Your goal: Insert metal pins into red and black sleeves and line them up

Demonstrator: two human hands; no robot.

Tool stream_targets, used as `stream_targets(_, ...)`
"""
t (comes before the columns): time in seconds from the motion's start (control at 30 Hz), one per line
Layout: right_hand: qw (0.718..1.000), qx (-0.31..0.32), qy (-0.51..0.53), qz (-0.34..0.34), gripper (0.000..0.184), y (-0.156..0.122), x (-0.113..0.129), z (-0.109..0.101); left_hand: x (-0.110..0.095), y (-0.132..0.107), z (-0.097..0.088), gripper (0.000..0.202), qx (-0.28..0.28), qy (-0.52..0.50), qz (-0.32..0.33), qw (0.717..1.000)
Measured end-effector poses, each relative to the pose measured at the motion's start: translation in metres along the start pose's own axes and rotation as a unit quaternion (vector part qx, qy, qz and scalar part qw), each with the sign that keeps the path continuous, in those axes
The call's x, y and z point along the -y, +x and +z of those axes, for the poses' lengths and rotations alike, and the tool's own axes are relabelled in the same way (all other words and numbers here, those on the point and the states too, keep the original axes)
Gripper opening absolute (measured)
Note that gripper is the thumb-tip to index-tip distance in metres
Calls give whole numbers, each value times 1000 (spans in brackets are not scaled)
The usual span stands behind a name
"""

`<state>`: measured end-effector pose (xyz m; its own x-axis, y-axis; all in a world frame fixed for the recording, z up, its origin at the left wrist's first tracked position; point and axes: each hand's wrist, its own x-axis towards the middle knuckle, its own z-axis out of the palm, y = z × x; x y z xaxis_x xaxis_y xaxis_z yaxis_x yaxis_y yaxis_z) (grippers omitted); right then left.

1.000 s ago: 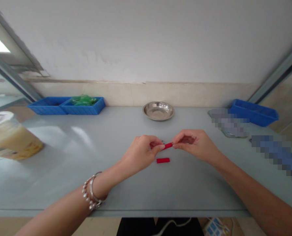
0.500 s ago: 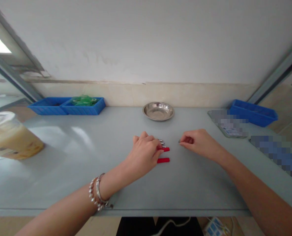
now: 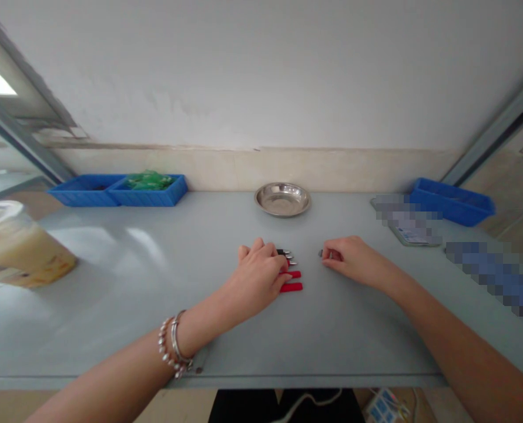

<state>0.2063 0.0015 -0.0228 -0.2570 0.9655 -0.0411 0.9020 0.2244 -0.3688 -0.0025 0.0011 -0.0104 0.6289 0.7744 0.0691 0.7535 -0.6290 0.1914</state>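
My left hand point(image 3: 264, 273) lies over a row of pens on the table, its thumb and forefinger closed about a red pen barrel point(image 3: 294, 274). A second red barrel point(image 3: 291, 287) lies just in front of it, nearer to me. Beyond my thumb, pens with silver tips point(image 3: 287, 253) stick out from under the fingers, one black and one red; their other ends are hidden by the hand. To the right, my right hand point(image 3: 347, 255) is closed in a pinch just above the table. A small grey piece point(image 3: 320, 253) shows at its fingertips, too small to identify.
A round steel dish point(image 3: 282, 213) stands near the wall. Two blue bins point(image 3: 151, 198) sit at back left, one with green plastic inside; another blue bin point(image 3: 453, 205) is at back right, beside a phone point(image 3: 413, 232). A large drink cup point(image 3: 27, 252) stands at left.
The nearer-held red barrel has come towards me, closer to the other red barrel. More of the silver-tipped pens shows beyond my left hand. My right hand has barely moved.
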Motion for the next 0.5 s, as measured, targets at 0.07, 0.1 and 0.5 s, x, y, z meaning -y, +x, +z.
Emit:
stream_targets(0.07, 1000, 9, -5, 0, 13, 0, 0, -1, 0, 1, -3, 20, 12, 8, -8, 1000)
stream_targets(0.1, 1000, 9, -8, 0, 13, 0, 0, -1, 0, 1, -4, 20, 13, 15, -12, 1000)
stream_targets(0.5, 1000, -25, -9, 6, 16, -4, 2, -6, 13, 5, 0, 18, -23, 63, 9, 998)
